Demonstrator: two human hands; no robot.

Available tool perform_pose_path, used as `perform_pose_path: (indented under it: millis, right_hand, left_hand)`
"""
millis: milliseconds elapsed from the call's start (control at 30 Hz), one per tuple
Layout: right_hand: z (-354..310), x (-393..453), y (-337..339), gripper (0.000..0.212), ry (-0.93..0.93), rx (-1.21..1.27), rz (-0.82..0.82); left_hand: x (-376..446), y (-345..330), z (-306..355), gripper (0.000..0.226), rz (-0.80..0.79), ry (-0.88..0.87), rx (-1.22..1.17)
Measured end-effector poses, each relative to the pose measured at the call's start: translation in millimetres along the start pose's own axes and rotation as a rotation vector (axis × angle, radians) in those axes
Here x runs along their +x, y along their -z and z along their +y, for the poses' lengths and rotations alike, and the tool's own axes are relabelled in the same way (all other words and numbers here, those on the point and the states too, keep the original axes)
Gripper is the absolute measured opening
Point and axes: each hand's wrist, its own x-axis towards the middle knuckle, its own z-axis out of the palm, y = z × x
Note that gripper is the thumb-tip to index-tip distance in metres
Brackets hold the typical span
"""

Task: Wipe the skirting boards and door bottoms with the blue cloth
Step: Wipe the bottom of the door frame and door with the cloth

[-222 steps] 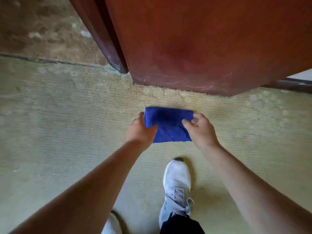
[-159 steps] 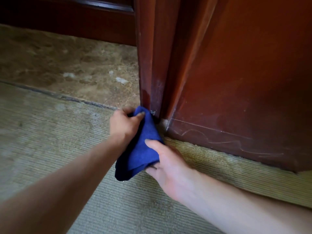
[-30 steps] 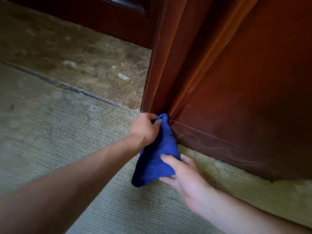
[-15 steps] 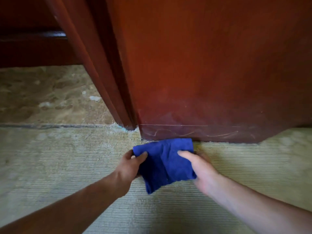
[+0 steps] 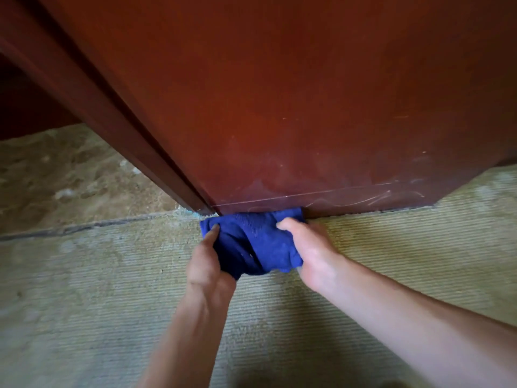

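A folded blue cloth [image 5: 253, 242] lies against the bottom edge of a reddish-brown wooden door [image 5: 293, 113], near the door's left corner. My left hand [image 5: 205, 260] pinches the cloth's left side, thumb on top. My right hand [image 5: 310, 249] grips its right side, thumb over the cloth and fingers tucked underneath. The cloth's top edge touches the door bottom, where pale scratch marks [image 5: 372, 198] run along the wood.
A dark wooden door frame [image 5: 112, 127] slants down to the left of the door. Ribbed greenish carpet [image 5: 98, 289] covers the floor beneath my arms. Beyond a threshold line lies a mottled brown stone floor [image 5: 61, 175] with pale specks.
The cloth and both hands have shifted from the frame corner to the door's bottom edge. The view has moved closer and lower to the door.
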Motion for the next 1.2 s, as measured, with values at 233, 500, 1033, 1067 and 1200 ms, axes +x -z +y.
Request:
perform_pose_path:
  millis: [233, 500, 1033, 1067, 1200]
  right_hand:
    - [-3, -10, -8, 0.017, 0.064, 0.070, -0.072]
    - [17, 11, -35, 0.045, -0.090, 0.026, -0.080]
    - [8, -2, -2, 0.028, 0.030, -0.084, -0.030]
    - [3, -1, 6, 0.021, 0.014, -0.079, 0.011]
    - [-11, 2, 31, 0.026, -0.009, -0.064, 0.036]
  left_hand:
    - [25, 12, 0, 0.052, 0.107, -0.149, -0.055]
    - [53, 25, 28, 0.015, 0.386, -0.176, 0.125]
    - [24, 7, -7, 0.020, 0.297, -0.381, 0.298]
    - [17, 1, -14, 0.018, 0.263, -0.352, 0.291]
    - [3, -25, -19, 0.022, 0.233, -0.254, 0.066]
